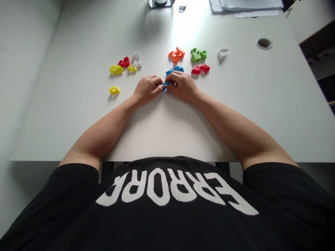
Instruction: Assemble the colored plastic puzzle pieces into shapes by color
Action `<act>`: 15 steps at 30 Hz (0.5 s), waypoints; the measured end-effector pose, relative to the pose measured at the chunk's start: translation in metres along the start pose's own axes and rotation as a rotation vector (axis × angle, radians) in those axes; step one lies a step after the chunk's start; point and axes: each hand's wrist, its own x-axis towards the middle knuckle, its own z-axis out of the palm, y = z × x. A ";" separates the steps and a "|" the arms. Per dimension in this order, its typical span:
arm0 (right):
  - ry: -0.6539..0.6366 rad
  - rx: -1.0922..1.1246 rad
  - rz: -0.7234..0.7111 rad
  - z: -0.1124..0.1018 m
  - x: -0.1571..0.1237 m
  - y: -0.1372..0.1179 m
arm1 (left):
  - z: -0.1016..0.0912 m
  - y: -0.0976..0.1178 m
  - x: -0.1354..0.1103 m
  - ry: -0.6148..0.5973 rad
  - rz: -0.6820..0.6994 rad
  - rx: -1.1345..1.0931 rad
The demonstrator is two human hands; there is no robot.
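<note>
Observing through the head camera, I logged both hands low near the middle of the white desk [78,104], a short way in from its near edge. The left hand [147,90] and the right hand [182,87] were curved inward, not clenched, their fingertips meeting on a small blue plastic piece [165,84] held in a pinch between them. The fingers hid most of its shape, and I could not tell whether the dark red showing beside it was a second piece. Just beyond the hands lay a blue pair of pieces [174,69], with a red piece [200,68], an orange cluster [176,54] and a green cluster [198,54] farther right. Toward the left side sat a yellow piece [114,90] on its own, and a mixed group of yellow, red and white pieces [126,64]. A white piece [222,53] lay apart on the right. Sheets of paper [246,5] lined the far edge. For parts this small, I judged a steady fingertip pinch with low wrists the sound hold, clear of neighbouring pieces.
</note>
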 end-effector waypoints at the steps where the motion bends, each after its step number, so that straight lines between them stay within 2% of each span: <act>1: 0.000 0.000 0.001 0.000 0.000 0.000 | 0.000 0.000 0.000 0.000 0.000 -0.001; 15: 0.000 -0.003 0.008 -0.001 0.000 -0.002 | 0.001 -0.002 0.000 -0.011 0.000 -0.013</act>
